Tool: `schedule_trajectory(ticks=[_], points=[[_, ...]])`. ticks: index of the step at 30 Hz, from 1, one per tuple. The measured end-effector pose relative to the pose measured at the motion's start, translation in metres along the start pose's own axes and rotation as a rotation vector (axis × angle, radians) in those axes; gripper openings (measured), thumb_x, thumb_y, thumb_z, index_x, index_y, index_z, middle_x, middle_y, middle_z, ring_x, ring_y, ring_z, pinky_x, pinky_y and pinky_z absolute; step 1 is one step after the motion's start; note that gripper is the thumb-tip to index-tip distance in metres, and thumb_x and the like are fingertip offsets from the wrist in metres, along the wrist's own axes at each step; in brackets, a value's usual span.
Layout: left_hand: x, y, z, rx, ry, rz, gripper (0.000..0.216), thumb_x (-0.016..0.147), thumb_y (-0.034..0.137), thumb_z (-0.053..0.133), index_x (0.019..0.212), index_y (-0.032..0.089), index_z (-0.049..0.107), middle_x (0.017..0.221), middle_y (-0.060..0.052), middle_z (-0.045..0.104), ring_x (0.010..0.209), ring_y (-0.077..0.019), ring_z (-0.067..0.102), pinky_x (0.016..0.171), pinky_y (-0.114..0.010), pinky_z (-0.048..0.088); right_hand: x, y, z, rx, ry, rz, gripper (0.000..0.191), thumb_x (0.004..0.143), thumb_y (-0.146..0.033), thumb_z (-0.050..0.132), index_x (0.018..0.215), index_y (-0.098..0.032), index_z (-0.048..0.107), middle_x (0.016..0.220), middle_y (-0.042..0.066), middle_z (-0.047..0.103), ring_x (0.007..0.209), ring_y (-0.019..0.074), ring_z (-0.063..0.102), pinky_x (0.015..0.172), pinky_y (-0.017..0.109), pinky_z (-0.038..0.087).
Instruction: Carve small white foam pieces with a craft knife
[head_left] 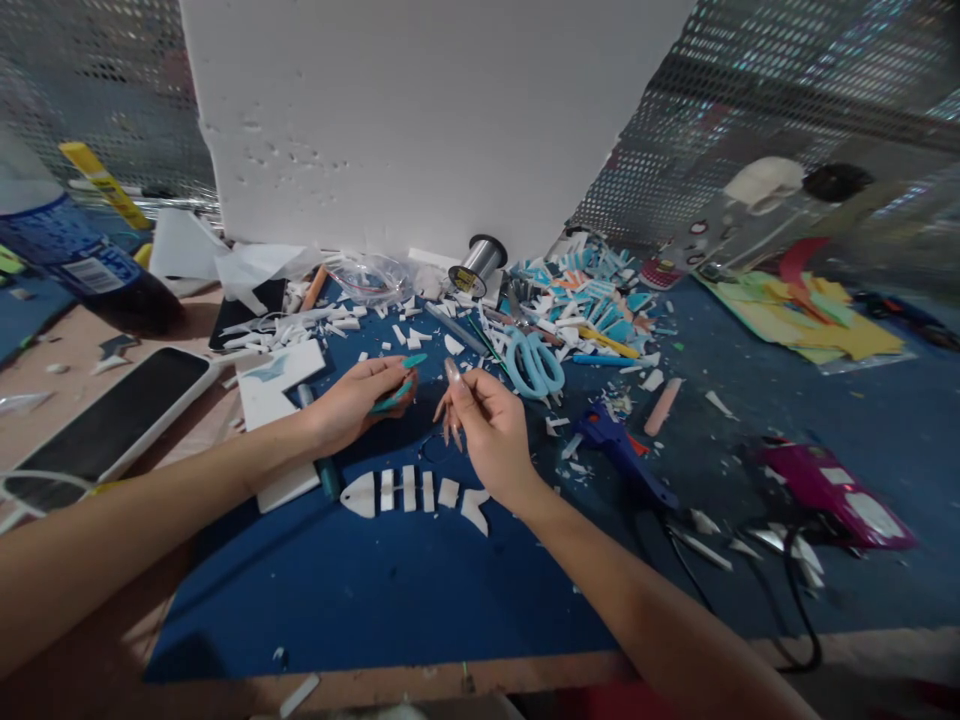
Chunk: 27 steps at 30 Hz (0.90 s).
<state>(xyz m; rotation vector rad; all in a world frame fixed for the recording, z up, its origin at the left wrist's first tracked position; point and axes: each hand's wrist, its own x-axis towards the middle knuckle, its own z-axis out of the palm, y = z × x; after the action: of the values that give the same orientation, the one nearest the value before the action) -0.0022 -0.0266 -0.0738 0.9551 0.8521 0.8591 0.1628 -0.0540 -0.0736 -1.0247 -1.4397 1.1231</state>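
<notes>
My left hand (pixel 364 398) is closed, thumb and fingers pressed together above the blue mat. Narrow teal shapes show at its fingertips; I cannot tell whether they are long nails or a held thing. Facing it a short gap away, my right hand (pixel 491 425) is also closed, thumb against curled fingers with long glossy nails; anything thin in the pinch is too small to see. Below both hands lies a row of white foam pieces in a fish-bone shape: a head (pixel 360 495) with a hole, several strips (pixel 409 488) and a tail (pixel 475 510). A thin dark loop lies just behind them.
A wire spool (pixel 480 266) stands before a white foam board (pixel 435 120). Light blue scissors (pixel 534 362) lie by heaped foam scraps (pixel 592 300). To the right are a blue glue gun (pixel 626 455) and a magenta device (pixel 836 492); leftward, a phone (pixel 112 425) and a bottle (pixel 82 250).
</notes>
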Motion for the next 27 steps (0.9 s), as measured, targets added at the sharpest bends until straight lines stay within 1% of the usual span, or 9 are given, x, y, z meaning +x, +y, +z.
schedule_trajectory(ticks=[5, 12, 19, 27], points=[[-0.0009, 0.0025, 0.0027, 0.012, 0.061, 0.009, 0.033, 0.089, 0.022, 0.044, 0.057, 0.014, 0.044, 0.054, 0.002, 0.039, 0.049, -0.0067, 0.035, 0.048, -0.017, 0.031, -0.0025, -0.0001, 0.0, -0.113, -0.007, -0.057, 0.03, 0.092, -0.037, 0.047, 0.067, -0.02, 0.05, 0.045, -0.007, 0.044, 0.038, 0.0074, 0.045, 0.042, 0.021, 0.036], [-0.0023, 0.0085, 0.0078, 0.025, 0.129, -0.036, 0.034, 0.089, 0.019, 0.044, 0.055, 0.014, 0.043, 0.053, 0.003, 0.039, 0.048, -0.0061, 0.034, 0.048, -0.016, 0.033, -0.0025, -0.0014, 0.0008, -0.148, -0.009, -0.089, 0.029, 0.092, -0.034, 0.046, 0.067, -0.021, 0.05, 0.045, -0.007, 0.044, 0.038, 0.0077, 0.046, 0.042, 0.021, 0.037], [-0.0003, 0.0043, 0.0044, 0.018, 0.145, -0.026, 0.03, 0.087, 0.021, 0.047, 0.058, 0.015, 0.046, 0.054, 0.003, 0.04, 0.049, -0.0058, 0.036, 0.05, -0.016, 0.036, -0.0025, -0.0016, 0.0016, -0.156, -0.004, -0.093, 0.029, 0.092, -0.035, 0.046, 0.067, -0.021, 0.051, 0.045, -0.006, 0.045, 0.039, 0.0077, 0.047, 0.043, 0.021, 0.037], [0.0002, 0.003, 0.004, 0.03, 0.147, -0.022, 0.03, 0.087, 0.023, 0.048, 0.059, 0.015, 0.046, 0.055, 0.004, 0.039, 0.05, -0.0056, 0.036, 0.05, -0.016, 0.035, -0.0024, -0.0021, 0.0023, -0.177, 0.002, -0.108, 0.027, 0.092, -0.031, 0.046, 0.068, -0.02, 0.051, 0.046, -0.007, 0.044, 0.039, 0.0078, 0.046, 0.043, 0.021, 0.035]])
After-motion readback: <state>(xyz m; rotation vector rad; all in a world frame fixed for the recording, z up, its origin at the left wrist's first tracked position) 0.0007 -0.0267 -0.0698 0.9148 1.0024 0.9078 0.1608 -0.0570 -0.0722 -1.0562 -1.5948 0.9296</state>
